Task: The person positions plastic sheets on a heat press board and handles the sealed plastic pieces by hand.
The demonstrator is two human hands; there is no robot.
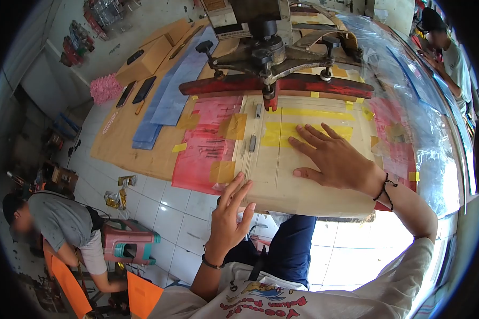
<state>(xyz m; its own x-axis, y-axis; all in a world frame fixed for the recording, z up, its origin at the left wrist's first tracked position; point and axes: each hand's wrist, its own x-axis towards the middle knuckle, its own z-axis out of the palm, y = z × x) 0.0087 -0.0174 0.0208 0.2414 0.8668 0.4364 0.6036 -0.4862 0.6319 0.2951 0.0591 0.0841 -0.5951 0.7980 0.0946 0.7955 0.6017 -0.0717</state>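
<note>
My right hand [332,160] lies flat, fingers spread, on a pale beige sheet [319,194] across a yellow strip [277,135]. My left hand [230,218] is at the sheet's front left edge, its fingers stretched out and fingertips resting near the corner; nothing shows in its grip. Two small grey blocks sit on the sheet's left part, one grey block [253,143] nearer me than the other grey block [258,110]. Pencil-like lines run beside them. Pink film [205,154] with amber tape [222,171] borders the sheet on the left.
A black metal frame with knobs [271,53] and a red bar [303,83] hangs over the sheet's far side. Blue strips [170,90], phones [143,89] and a cardboard box [149,58] lie at left. Clear plastic [431,143] covers the right. Co-workers are at lower left and upper right.
</note>
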